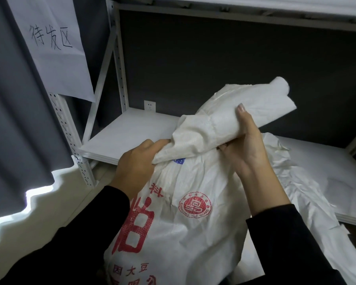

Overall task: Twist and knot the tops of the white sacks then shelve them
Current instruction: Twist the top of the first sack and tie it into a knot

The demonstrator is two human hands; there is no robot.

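White sack [189,223] w/ red print sits upright in front of the shelf, lower centre of view, base out of frame. Its loose top [230,116] is gathered & rolled into a thick tail that tilts up to the right, over the shelf board. L grip [136,167] is closed round the bunched neck at the tail's left end, fingers curled into the fabric. R grip [247,145] clamps the tail from below, thumb up the near side, other fingers hidden behind the cloth. Both sleeves black.

2nd white sack [308,182] lies crumpled & flat on the shelf board, just right of the R wrist, part hanging over the front edge.

Shelf [127,132]: white board in a white perforated metal rack, dark wall behind w/ a white socket [149,105]. Paper sign [49,48] w/ handwritten chars hangs at the rack's left post, beside a grey curtain [12,120].
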